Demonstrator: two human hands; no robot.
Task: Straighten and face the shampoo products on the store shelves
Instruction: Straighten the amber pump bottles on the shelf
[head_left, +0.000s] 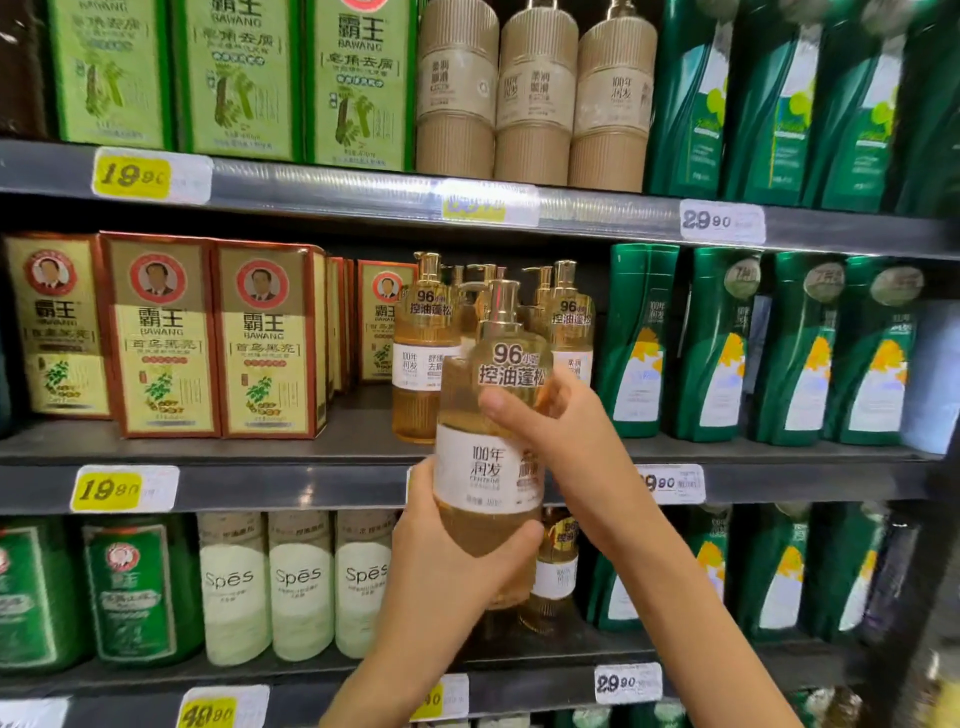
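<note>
Head cam: left hand (447, 566) grips the amber pump shampoo bottle (488, 467) low, right hand (545, 431) higher, fingers curled round it; upright, label out, gap on the shelf (358, 421) straight behind.

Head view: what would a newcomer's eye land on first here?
The amber pump bottle at centre, held in front of the middle shelf: the left hand grips its lower body, the right hand its upper body. Next, the red-and-gold boxes at middle-shelf left and the dark green bottles to the right.
</note>
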